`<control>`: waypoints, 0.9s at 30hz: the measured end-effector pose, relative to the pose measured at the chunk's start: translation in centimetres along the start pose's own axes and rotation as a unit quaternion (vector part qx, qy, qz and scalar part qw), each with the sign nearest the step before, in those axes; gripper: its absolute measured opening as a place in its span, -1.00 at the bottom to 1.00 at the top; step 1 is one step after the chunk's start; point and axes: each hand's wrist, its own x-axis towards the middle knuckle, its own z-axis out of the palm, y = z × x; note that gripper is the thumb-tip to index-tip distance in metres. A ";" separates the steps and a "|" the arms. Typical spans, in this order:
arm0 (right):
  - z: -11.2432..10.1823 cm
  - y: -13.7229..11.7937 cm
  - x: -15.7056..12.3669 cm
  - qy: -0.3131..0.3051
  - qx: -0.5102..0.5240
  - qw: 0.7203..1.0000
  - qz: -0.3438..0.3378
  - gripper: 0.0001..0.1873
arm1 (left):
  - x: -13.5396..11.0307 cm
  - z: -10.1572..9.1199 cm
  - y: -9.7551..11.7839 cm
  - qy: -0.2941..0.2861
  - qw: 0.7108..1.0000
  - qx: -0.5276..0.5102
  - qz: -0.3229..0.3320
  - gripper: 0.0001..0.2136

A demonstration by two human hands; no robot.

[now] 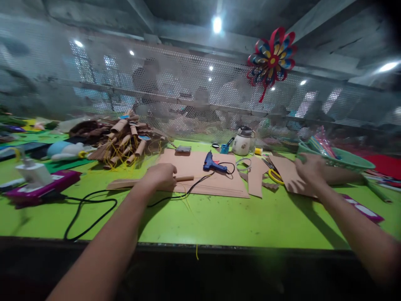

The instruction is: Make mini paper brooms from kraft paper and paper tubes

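My left hand (161, 175) is closed around a narrow roll of brown paper (184, 178), whose end sticks out to the right of the fingers. Under it lies a large brown cardboard sheet (219, 186), with a blue hot glue gun (214, 163) resting on top. Over on the right, my right hand (313, 169) is above a smaller brown cardboard piece (285, 173) and casts a shadow with spread fingers on it. This hand is slightly blurred, its fingers apart, by the rim of a green basket (347, 156). Yellow-handled scissors (275, 176) lie left of it.
A heap of brown paper rolls (125, 142) with yellow string lies at back left. A purple power strip (44, 188) and black cable (90, 198) occupy the left. A jar (242, 141) stands before the perforated screen (188, 92); a paper flower (272, 60) hangs above.
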 end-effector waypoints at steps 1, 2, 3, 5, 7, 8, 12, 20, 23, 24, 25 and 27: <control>1.0 -1.3 -0.6 -0.010 0.010 1.000 -0.009 -0.70 | 0.0 0.4 0.2 0.001 1.000 0.015 0.008 -0.75; 1.9 -2.8 -1.3 -0.024 0.025 0.999 -0.021 -0.73 | 0.0 0.7 0.4 0.002 0.999 0.029 0.019 -0.78; 2.7 -4.2 -2.1 -0.041 0.043 0.998 -0.037 -0.75 | -0.1 0.9 0.6 0.004 0.999 0.042 0.031 -0.82; 3.8 -7.3 -3.9 -0.071 0.084 0.992 -0.062 -0.77 | -0.2 0.8 1.1 0.010 0.996 0.061 0.058 -0.88; 4.1 -10.1 -5.6 -0.104 0.127 0.984 -0.075 -0.78 | -0.5 0.3 1.7 0.052 0.988 0.094 0.107 -0.87; 3.9 -11.4 -6.3 -0.123 0.150 0.978 -0.079 -0.77 | -0.7 -0.1 2.2 0.087 0.979 0.118 0.143 -0.84; 2.5 -15.7 -7.8 -0.179 0.229 0.952 -0.092 -0.75 | -2.8 -1.2 5.2 0.185 0.928 0.188 0.264 -0.80; 1.5 -23.5 -10.0 -0.370 0.586 0.715 0.090 -0.51 | -11.4 -1.2 10.2 0.308 0.818 0.111 0.472 -0.76; 1.8 -26.4 -11.2 -0.378 0.668 0.625 0.146 -0.42 | -13.8 -1.5 10.4 0.321 0.799 0.096 0.500 -0.73; 1.8 -27.4 -11.5 -0.388 0.684 0.600 0.151 -0.40 | -14.4 -1.7 10.5 0.323 0.795 0.100 0.504 -0.72; 1.8 -28.4 -11.6 -0.397 0.698 0.578 0.149 -0.39 | -14.9 -1.8 10.5 0.327 0.790 0.109 0.508 -0.71; 1.8 -30.5 -11.7 -0.400 0.727 0.541 0.137 -0.39 | -15.7 -2.0 10.7 0.361 0.767 0.119 0.516 -0.73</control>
